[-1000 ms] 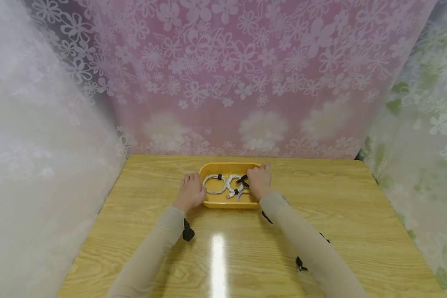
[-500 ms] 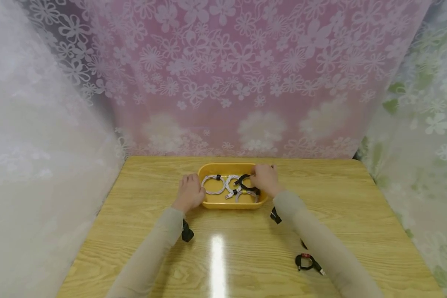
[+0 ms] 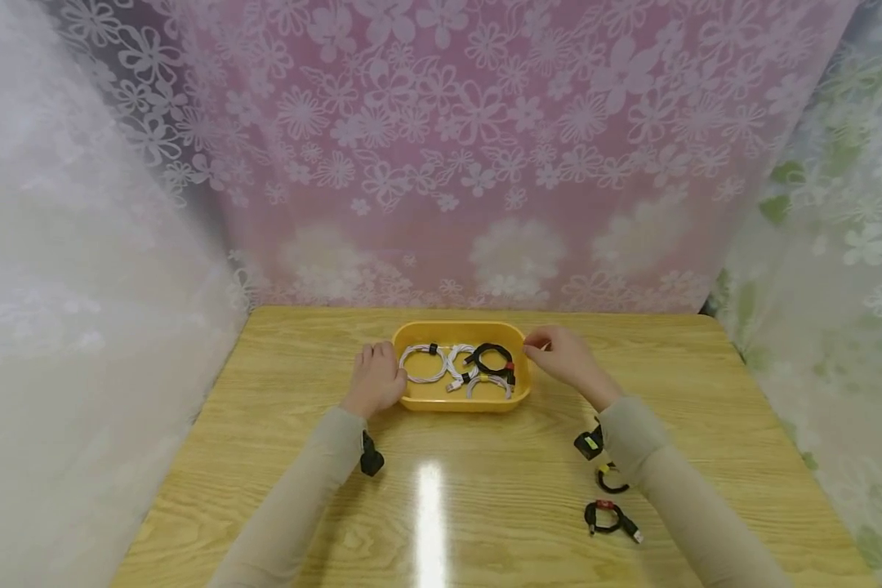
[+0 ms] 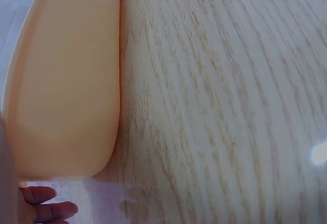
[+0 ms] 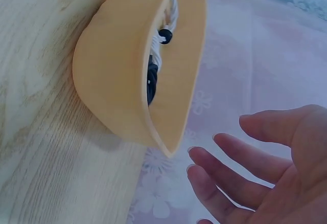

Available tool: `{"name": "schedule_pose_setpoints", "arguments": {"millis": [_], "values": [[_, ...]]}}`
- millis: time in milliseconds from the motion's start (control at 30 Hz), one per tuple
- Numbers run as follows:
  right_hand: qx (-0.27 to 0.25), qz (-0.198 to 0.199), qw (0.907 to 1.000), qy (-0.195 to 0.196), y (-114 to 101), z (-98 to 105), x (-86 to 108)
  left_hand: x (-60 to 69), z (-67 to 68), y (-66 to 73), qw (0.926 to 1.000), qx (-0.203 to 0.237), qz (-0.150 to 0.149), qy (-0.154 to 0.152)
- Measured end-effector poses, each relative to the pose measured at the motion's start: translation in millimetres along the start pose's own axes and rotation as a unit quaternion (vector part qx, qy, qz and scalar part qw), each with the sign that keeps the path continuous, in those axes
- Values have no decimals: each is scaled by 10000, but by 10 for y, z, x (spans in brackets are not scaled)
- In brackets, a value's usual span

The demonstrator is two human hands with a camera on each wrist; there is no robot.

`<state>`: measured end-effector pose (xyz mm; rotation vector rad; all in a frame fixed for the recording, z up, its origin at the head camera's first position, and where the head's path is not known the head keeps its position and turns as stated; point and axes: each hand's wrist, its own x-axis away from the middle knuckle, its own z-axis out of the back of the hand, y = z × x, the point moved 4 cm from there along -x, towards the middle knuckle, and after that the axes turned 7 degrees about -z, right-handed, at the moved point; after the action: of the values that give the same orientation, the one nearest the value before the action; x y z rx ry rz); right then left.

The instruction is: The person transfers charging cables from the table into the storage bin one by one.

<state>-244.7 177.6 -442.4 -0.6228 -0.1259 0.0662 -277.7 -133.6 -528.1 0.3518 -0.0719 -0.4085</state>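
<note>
Moved since a second ago: the right hand (image 3: 566, 358) has come away from inside the tray to just outside its right end, and the black cable (image 3: 491, 346) beneath it now shows whole.
Black cable: coiled and red-tied, lying in the right part of the yellow tray (image 3: 456, 405), overlapping the neighbouring coils.
Coils with it: a black-tied white cable (image 3: 428, 380) at left, a second white cable (image 3: 452, 363) in the middle, a yellow-tied grey cable (image 3: 496, 380) at front right.
Right fingers: spread and gently bent, thumb raised apart, nothing held; the right wrist view shows a gap between them and the tray.
Right forearm: slants in from the lower right, wrist bent toward the tray.
Left hand (image 3: 375, 381): grips the tray's left end, thumb over the rim, fingers outside.
Left forearm: runs up from the lower left, wrist fairly straight.
Beneath the right sleeve: a yellow-tied black coil (image 3: 614, 489) and, nearer the person, a red-tied black coil (image 3: 623, 521) on the wooden table (image 3: 323, 490).
Behind: a pink floral curtain (image 3: 441, 163).
</note>
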Motion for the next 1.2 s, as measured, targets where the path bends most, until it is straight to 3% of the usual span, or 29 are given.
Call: {"name": "schedule_pose_setpoints", "arguments": {"millis": [367, 867, 1200], "values": [[-370, 45, 9989, 282, 206, 188, 469, -11, 17, 12, 10000, 24, -6, -2], [-777, -149, 9953, 553, 635, 123, 970, -12, 0, 14, 10000, 26, -5, -5], [-676, -363, 9944, 729, 933, 44, 1266, -7, 4, 20, 10000, 38, -12, 27]]}}
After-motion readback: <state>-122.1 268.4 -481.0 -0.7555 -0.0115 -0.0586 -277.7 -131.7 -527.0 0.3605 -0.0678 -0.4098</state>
